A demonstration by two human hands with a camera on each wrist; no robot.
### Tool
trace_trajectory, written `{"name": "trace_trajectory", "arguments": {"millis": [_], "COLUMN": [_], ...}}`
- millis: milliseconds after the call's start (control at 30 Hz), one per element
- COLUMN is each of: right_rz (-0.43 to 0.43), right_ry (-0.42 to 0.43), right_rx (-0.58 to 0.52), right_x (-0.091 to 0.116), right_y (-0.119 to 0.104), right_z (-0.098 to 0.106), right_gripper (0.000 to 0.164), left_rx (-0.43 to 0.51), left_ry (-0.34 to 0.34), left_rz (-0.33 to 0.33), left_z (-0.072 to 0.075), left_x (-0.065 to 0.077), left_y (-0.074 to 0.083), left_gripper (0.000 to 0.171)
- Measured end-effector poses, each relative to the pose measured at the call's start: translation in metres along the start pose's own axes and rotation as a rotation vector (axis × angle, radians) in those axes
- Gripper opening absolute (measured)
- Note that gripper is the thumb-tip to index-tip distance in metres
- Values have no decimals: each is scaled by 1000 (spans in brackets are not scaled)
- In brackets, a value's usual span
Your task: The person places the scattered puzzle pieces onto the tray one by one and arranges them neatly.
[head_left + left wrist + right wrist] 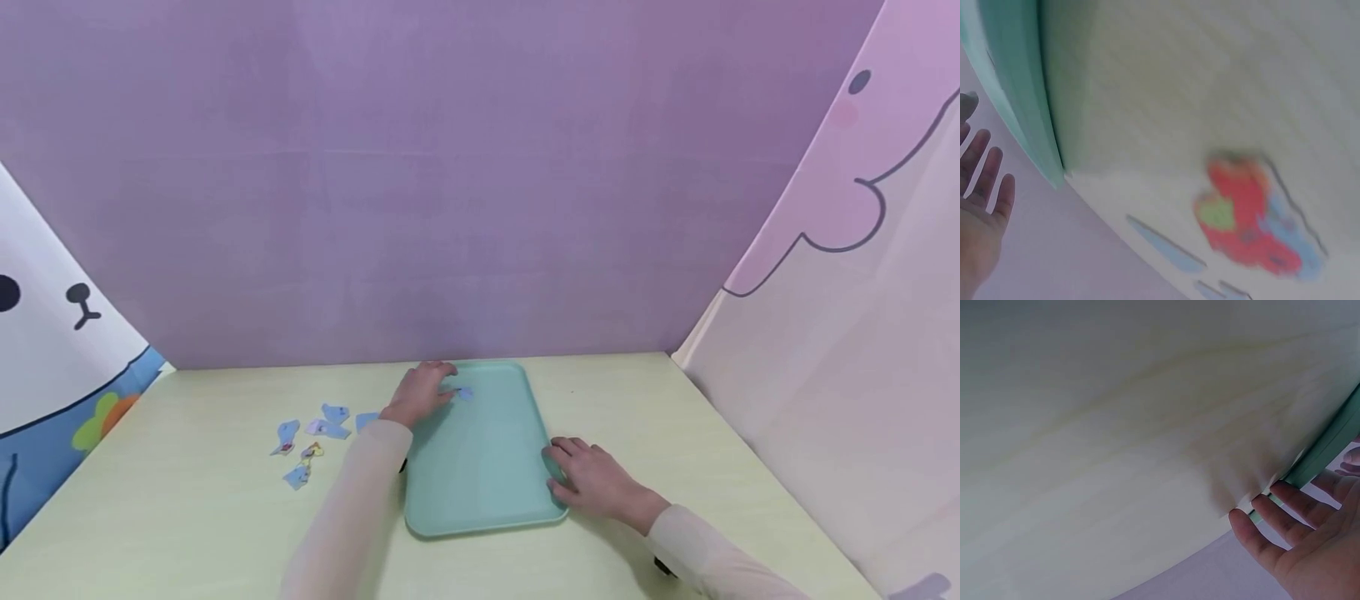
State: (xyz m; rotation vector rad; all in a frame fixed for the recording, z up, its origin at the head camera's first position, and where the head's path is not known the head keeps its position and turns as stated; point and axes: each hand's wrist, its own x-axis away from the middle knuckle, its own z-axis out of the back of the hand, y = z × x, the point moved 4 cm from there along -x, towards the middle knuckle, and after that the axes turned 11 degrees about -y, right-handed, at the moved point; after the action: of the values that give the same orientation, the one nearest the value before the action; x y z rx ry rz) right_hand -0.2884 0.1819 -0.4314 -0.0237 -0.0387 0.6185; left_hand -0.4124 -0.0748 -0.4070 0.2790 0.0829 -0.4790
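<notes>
A mint-green tray (pixel 480 467) lies on the table. Over its far left corner is my left hand (pixel 418 395), fingers spread apart in the left wrist view. Just right of its thumb, a small blue cut-out piece (pixel 466 393) lies in the tray; whether they touch I cannot tell. My right hand (pixel 592 479) rests at the tray's right rim, thumb and fingers loosely extended. In the right wrist view its fingers (pixel 1300 509) lie along the tray's outer edge (pixel 1329 447).
Left of the tray, several blue and patterned pieces (pixel 327 428) lie scattered on the pale table (pixel 210 500). One shows red and green (pixel 1241 215) in the left wrist view. A purple backdrop (pixel 480 183) rises behind, with printed cloths at both sides.
</notes>
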Motion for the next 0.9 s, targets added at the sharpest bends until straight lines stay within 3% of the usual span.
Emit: {"name": "trace_trajectory", "arguments": {"millis": [267, 600, 900], "right_rz": [-1, 9, -4], "right_ry": [2, 12, -1], "right_rx": [-8, 12, -13], "right_x": [0, 0, 0], "right_y": [0, 0, 0], "right_z": [0, 0, 1], "right_gripper": [45, 44, 43], "left_rx": [-4, 26, 1], "left_ry": [-50, -87, -106], "left_rz": [-3, -9, -70], "left_z": [7, 12, 18], "left_x": [10, 36, 55], "left_y": [-18, -41, -44], "left_gripper": [32, 31, 28]}}
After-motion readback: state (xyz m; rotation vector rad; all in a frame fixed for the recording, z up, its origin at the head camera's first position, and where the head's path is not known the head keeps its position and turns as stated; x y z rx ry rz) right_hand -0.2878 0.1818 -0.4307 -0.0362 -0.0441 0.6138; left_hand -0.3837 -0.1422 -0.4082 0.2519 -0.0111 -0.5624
